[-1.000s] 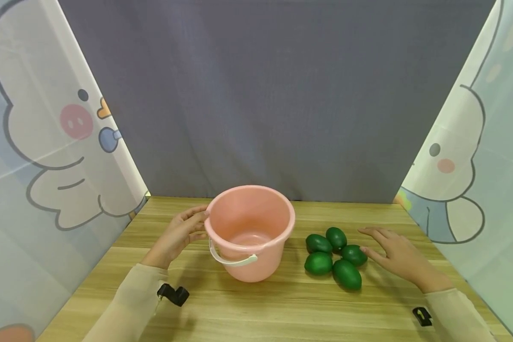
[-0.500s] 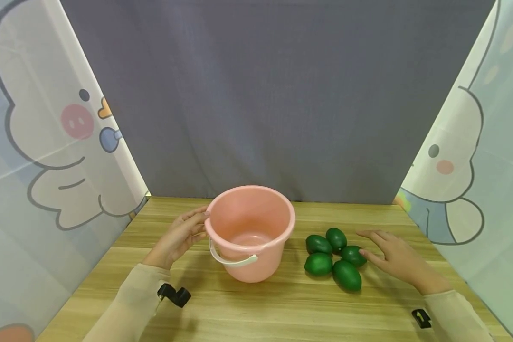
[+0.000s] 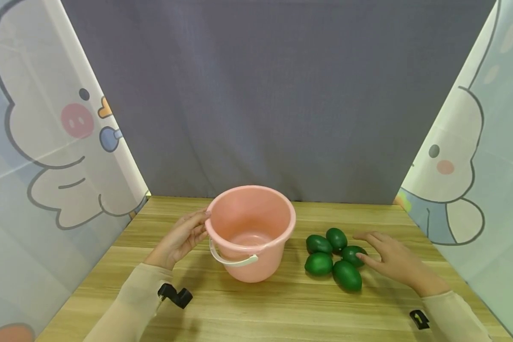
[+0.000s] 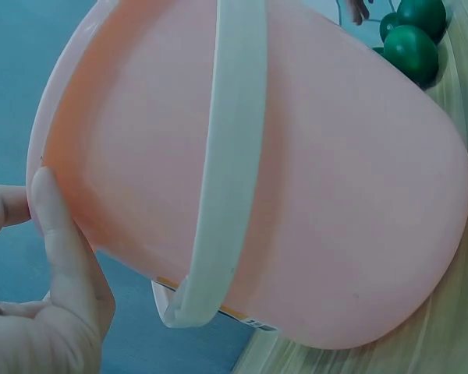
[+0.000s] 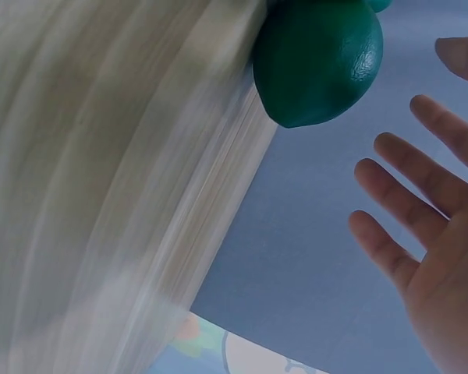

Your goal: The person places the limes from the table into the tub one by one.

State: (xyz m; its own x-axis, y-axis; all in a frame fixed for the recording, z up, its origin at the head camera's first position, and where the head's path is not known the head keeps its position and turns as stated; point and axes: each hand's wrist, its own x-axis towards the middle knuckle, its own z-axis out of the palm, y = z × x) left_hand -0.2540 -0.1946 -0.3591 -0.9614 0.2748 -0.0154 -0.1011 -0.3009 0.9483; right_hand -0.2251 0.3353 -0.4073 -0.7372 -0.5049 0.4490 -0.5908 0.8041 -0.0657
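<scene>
A pink plastic bucket (image 3: 256,266) with a pale handle (image 3: 235,262) stands upright on the wooden table. At the left of its rim is my left hand (image 3: 180,241); in the left wrist view, its thumb (image 4: 53,210) and a finger pinch that rim. My right hand (image 3: 395,259) hovers beside several dark green limes, fingers spread and holding nothing. Its thumb overlaps the rightmost lime (image 3: 352,255) in the head view. The right wrist view shows the fingers apart from a lime (image 5: 320,62) with a pointed tip.
The limes, including a front one (image 3: 347,276), lie clustered right of the bucket. A grey curtain (image 3: 273,95) hangs behind the wooden table (image 3: 256,316). Cartoon-printed cloths (image 3: 47,142) flank both sides. Black straps (image 3: 175,295) sit at the cuffs.
My right hand has shifted slightly left over the rightmost lime. My left hand has barely moved at the bucket's rim; bucket and limes look unchanged.
</scene>
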